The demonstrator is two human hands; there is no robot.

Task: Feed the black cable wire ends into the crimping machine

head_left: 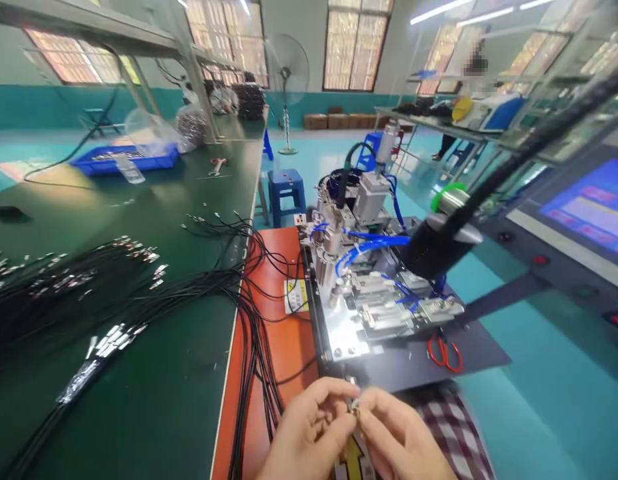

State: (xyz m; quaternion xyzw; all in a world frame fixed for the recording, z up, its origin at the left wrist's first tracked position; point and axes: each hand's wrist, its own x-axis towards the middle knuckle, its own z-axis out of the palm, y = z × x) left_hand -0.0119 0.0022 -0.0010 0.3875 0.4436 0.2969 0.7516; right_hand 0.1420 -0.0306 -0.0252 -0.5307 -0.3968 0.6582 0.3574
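A small metallic piece (355, 405) — blurred, mostly covered — sits near, pinched between left hand (311, 430) and right hand (401, 433). Black cables (246, 373) trail at left; beyond stands the machine (371, 283), partly blocked by a black cylinder (429, 248), red-handled scissors (443, 348) lying right.

Small piece (355, 406) mostly hidden by fingers (335, 387)

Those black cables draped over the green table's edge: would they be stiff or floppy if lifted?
The black cables would probably droop, since they already bend in loose curves. They might also tangle, as several cross one another.
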